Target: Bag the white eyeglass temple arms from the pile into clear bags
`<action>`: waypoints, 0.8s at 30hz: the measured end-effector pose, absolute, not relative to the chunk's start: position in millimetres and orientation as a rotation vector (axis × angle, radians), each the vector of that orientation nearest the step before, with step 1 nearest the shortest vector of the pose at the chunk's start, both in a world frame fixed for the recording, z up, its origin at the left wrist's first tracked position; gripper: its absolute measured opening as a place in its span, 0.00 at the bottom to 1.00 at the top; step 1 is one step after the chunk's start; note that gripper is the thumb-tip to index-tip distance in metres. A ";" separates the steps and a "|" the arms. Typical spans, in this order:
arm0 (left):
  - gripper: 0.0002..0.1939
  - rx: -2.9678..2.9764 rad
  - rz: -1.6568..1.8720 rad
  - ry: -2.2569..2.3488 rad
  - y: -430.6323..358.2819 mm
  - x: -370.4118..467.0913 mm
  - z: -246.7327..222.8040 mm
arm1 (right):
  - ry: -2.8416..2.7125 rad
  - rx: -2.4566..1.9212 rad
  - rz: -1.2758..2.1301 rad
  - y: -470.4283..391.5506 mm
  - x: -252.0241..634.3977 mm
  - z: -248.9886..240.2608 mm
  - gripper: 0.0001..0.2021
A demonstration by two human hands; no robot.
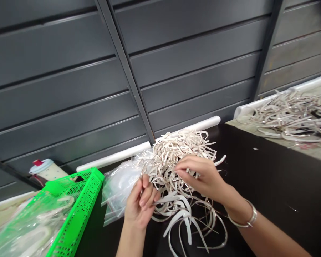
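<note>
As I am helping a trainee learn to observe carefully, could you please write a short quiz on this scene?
1. Multiple choice: which wrist wears the bangle? (a) left (b) right (c) both
2. True or false: the left hand is nearer the green perforated basket than the right hand is.
3. Short answer: what lies between that basket and the heaped curved white strips?

Key: 1. b; 2. true; 3. clear plastic bags.

Glossy clear plastic forms the bags (121, 187), smooth plastic the perforated basket (75, 220), and polished metal the bangle (253, 217), while the curved strips (182, 147) look smooth and plasticky, the tabletop (256, 175) satin.
</note>
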State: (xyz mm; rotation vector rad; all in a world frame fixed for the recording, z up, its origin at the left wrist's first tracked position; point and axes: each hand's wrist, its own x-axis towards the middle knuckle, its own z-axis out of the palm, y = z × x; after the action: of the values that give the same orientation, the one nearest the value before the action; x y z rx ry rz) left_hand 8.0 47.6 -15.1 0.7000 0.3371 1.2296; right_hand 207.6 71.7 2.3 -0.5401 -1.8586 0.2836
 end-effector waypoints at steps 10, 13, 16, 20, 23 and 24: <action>0.13 0.481 1.255 0.265 50.3 6.1 -10.7 | -1.843 -0.705 0.297 84.4 216.5 -2.5 0.08; 0.13 0.482 1.246 0.241 48.9 6.2 -10.8 | -2.003 -0.647 0.413 80.0 210.1 -4.1 0.07; 0.12 0.472 1.252 0.240 47.5 6.7 -10.3 | -2.244 -0.587 0.375 70.0 197.3 -6.6 0.09; 0.11 0.487 1.308 0.298 49.2 8.2 -9.9 | -2.415 -0.652 0.112 59.6 179.6 -11.2 0.06; 0.08 0.554 1.397 0.433 52.6 10.5 -10.5 | -2.435 -0.712 0.055 58.5 175.5 -13.6 0.07; 0.09 0.581 1.417 0.484 53.6 11.5 -11.2 | -2.431 -0.725 0.059 59.5 176.6 -13.9 0.07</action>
State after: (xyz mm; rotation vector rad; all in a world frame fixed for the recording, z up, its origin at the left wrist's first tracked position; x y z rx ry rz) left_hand 11.5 53.6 -11.2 0.5813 0.4845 1.4171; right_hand 176.6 59.5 -13.9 -0.7253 -2.4313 0.0587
